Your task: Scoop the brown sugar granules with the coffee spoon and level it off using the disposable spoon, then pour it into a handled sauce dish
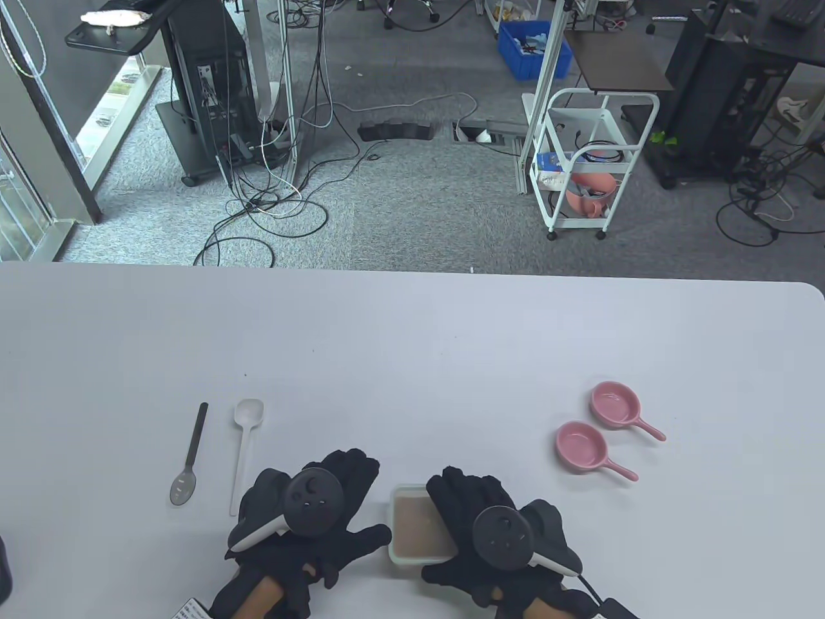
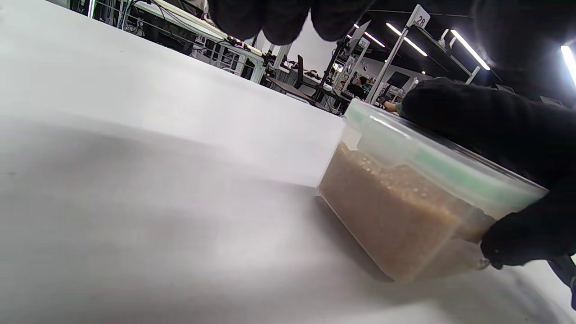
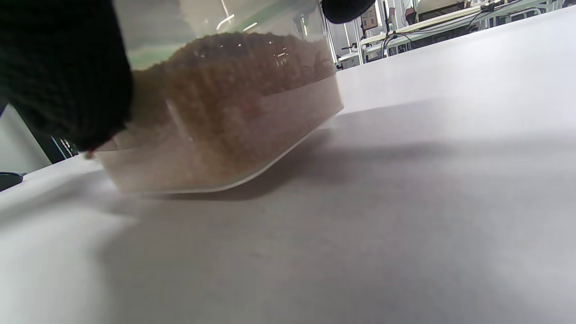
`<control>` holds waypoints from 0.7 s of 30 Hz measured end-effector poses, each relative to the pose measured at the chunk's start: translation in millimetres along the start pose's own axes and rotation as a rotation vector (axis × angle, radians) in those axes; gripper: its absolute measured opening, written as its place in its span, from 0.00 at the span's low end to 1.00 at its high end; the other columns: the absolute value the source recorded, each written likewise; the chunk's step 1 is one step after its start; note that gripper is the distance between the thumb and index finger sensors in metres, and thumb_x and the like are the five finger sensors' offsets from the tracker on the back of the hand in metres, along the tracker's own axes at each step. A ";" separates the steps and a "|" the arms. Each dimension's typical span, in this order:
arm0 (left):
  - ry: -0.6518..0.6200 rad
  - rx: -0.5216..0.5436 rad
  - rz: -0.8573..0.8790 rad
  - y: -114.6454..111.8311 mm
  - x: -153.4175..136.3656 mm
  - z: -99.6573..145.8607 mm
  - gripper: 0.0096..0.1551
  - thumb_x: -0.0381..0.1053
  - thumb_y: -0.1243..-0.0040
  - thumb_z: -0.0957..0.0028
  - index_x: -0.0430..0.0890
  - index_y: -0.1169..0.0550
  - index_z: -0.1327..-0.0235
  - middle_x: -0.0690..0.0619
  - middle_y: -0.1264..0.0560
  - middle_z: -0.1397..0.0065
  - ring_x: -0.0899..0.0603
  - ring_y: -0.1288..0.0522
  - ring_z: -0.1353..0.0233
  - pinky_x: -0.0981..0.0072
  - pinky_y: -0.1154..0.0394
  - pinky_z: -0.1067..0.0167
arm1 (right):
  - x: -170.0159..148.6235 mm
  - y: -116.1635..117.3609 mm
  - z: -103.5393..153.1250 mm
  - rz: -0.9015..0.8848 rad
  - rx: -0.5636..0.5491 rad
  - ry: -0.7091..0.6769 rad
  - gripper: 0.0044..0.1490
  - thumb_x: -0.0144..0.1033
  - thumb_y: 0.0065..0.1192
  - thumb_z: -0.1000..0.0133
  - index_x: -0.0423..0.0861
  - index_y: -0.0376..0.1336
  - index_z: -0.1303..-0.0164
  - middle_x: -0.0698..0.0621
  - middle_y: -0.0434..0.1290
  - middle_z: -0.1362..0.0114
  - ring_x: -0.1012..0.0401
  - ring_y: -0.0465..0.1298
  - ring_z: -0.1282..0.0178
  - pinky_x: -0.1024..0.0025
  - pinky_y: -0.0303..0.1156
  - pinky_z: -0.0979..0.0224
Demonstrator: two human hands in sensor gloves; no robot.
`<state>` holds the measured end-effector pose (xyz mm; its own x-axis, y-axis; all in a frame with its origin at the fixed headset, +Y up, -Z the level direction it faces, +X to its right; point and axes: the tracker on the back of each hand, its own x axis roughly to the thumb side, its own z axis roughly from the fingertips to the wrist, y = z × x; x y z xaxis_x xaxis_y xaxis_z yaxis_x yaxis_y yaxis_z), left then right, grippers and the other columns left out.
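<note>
The clear plastic container point(image 1: 419, 525) sits on the white table point(image 1: 412, 361) near its front edge, between my two hands; it is filled most of the way with brown sugar granules point(image 2: 396, 211), and a green-tinted band runs under its rim in my left wrist view; from above I cannot tell whether a lid is on it. Well to the right stand two pink handled sauce dishes point(image 1: 582, 446), one just behind the other point(image 1: 615, 404), handles pointing right and toward me, both bowls bare. To the left lie the dark coffee spoon point(image 1: 189, 461), bowl toward me, and just beside it the white disposable spoon point(image 1: 243, 451), bowl away from me; neither touches the container or my hands.

My right hand point(image 1: 496, 529) lies over the container's right side, fingers curled across its top edge and thumb down the near wall, so I am holding the container in a narrow grip; my right wrist view shows the box slightly tilted, one bottom edge lifted off the table. My left hand point(image 1: 309, 516) rests palm down just left of the container, fingers loosely spread, thumb reaching toward the box, gripping nothing.
</note>
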<state>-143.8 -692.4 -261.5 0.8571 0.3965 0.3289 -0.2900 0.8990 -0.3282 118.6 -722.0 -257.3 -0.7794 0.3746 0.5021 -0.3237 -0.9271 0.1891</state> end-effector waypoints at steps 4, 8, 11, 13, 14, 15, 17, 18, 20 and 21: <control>0.004 -0.007 -0.003 -1.2 0.1 -1.0 0.59 0.84 0.52 0.57 0.57 0.47 0.15 0.54 0.50 0.10 0.38 0.48 0.10 0.45 0.51 0.18 | -3.2 5.6 0.3 -0.012 0.009 0.002 0.71 0.63 0.82 0.59 0.52 0.43 0.16 0.47 0.43 0.12 0.44 0.52 0.17 0.43 0.38 0.17; 0.013 -0.015 -0.012 -2.5 0.2 -2.0 0.59 0.84 0.52 0.57 0.57 0.47 0.15 0.54 0.49 0.10 0.38 0.48 0.10 0.45 0.51 0.18 | -3.7 6.9 -0.7 0.008 0.042 0.012 0.71 0.63 0.80 0.58 0.53 0.41 0.16 0.49 0.40 0.12 0.46 0.49 0.15 0.43 0.38 0.17; 0.039 -0.007 -0.024 -3.3 0.2 -2.6 0.58 0.84 0.52 0.56 0.58 0.46 0.15 0.54 0.48 0.10 0.37 0.48 0.10 0.44 0.52 0.19 | -4.1 5.8 -0.7 0.020 0.078 0.026 0.72 0.65 0.79 0.58 0.54 0.38 0.16 0.49 0.37 0.12 0.46 0.46 0.13 0.42 0.36 0.17; 0.058 0.012 -0.040 -2.3 1.0 -1.7 0.57 0.85 0.52 0.56 0.60 0.44 0.15 0.54 0.46 0.10 0.36 0.47 0.10 0.42 0.52 0.19 | -6.5 2.0 -0.1 -0.010 0.161 0.030 0.77 0.69 0.78 0.59 0.56 0.33 0.16 0.49 0.31 0.13 0.45 0.39 0.12 0.41 0.31 0.18; 0.069 0.029 -0.046 -1.4 0.9 -1.4 0.56 0.85 0.53 0.56 0.60 0.43 0.15 0.54 0.45 0.10 0.36 0.46 0.11 0.42 0.52 0.19 | -8.2 -3.0 2.0 -0.040 0.183 0.040 0.78 0.70 0.77 0.59 0.55 0.31 0.16 0.48 0.29 0.13 0.45 0.36 0.12 0.41 0.30 0.18; 0.075 0.038 -0.043 -0.7 1.0 -1.2 0.56 0.85 0.53 0.56 0.60 0.42 0.15 0.54 0.44 0.11 0.36 0.45 0.11 0.41 0.52 0.19 | -10.9 -10.0 4.4 -0.078 0.157 0.050 0.78 0.70 0.76 0.58 0.55 0.31 0.16 0.48 0.28 0.13 0.44 0.36 0.13 0.40 0.30 0.18; 0.087 0.046 -0.017 -0.3 0.9 -1.4 0.55 0.84 0.53 0.55 0.58 0.39 0.16 0.55 0.41 0.12 0.36 0.43 0.12 0.41 0.51 0.20 | -18.3 -25.8 6.6 -0.171 0.092 0.086 0.76 0.69 0.75 0.57 0.52 0.33 0.16 0.46 0.31 0.13 0.43 0.40 0.13 0.40 0.33 0.18; 0.093 0.052 0.001 -0.9 1.0 -2.0 0.54 0.84 0.53 0.55 0.58 0.37 0.17 0.55 0.39 0.13 0.36 0.41 0.13 0.40 0.50 0.20 | -24.3 -34.7 6.4 -0.224 0.091 0.120 0.73 0.69 0.72 0.55 0.51 0.34 0.15 0.45 0.33 0.13 0.42 0.42 0.14 0.40 0.35 0.18; 0.109 0.047 0.020 -3.3 1.8 -4.1 0.52 0.83 0.52 0.55 0.57 0.33 0.19 0.55 0.35 0.16 0.36 0.37 0.15 0.39 0.48 0.21 | -33.7 -44.4 6.0 -0.298 0.093 0.194 0.68 0.68 0.70 0.52 0.48 0.38 0.14 0.42 0.38 0.13 0.40 0.47 0.16 0.39 0.40 0.19; 0.117 0.047 0.026 -5.5 2.9 -5.7 0.52 0.83 0.52 0.54 0.56 0.32 0.20 0.55 0.33 0.17 0.36 0.36 0.16 0.39 0.47 0.21 | -38.4 -45.9 4.7 -0.332 0.093 0.223 0.65 0.66 0.68 0.50 0.47 0.42 0.14 0.41 0.42 0.13 0.40 0.51 0.17 0.39 0.43 0.20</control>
<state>-137.2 -697.3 -263.8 0.8922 0.3976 0.2143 -0.3298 0.8976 -0.2925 166.0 -693.9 -281.3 -0.7411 0.6385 0.2076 -0.5357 -0.7488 0.3904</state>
